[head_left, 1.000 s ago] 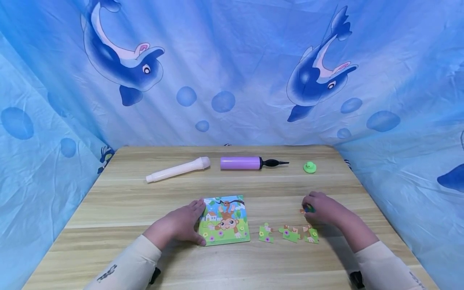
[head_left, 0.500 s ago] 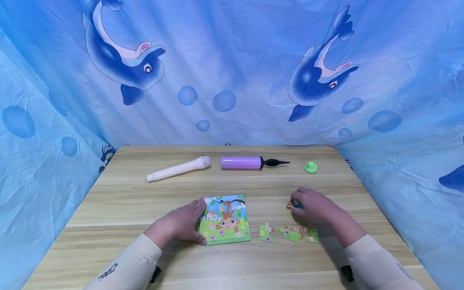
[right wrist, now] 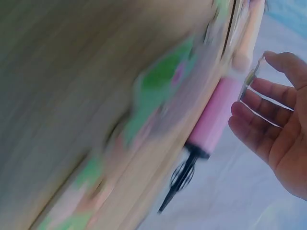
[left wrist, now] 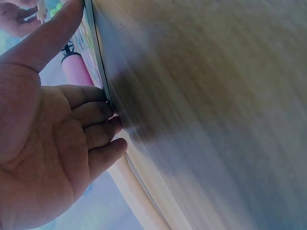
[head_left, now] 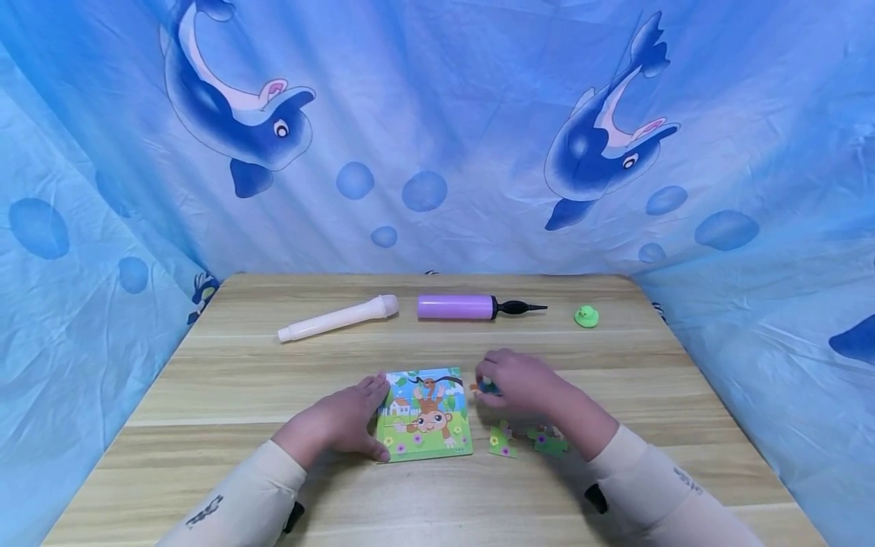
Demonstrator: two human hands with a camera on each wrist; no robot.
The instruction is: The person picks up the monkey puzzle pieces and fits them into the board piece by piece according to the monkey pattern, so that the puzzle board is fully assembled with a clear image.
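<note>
A square jigsaw board point(head_left: 424, 456) with a monkey picture lies on the table. My left hand point(head_left: 345, 418) rests along its left edge, thumb at the near corner, fingers fairly straight against the side in the left wrist view. Just right of the board, my right hand point(head_left: 522, 380) pinches a puzzle piece point(right wrist: 249, 81) between thumb and fingers; the fingers cover much of it in the head view. Two loose green puzzle pieces show below that hand, one with a yellow flower point(head_left: 503, 441) and another piece point(head_left: 548, 442) partly under the forearm.
Along the back of the wooden table point(head_left: 225, 395) lie a white stick with a rounded end point(head_left: 338, 319), a purple hand pump point(head_left: 456, 307) with a black nozzle, and a small green duck point(head_left: 586, 316). A blue dolphin-print curtain point(head_left: 424, 114) surrounds the table's back and sides.
My right hand has moved left across the table with the puzzle piece, from above the loose pieces to beside the board. Its forearm now hides the rightmost loose piece. The left hand stays put.
</note>
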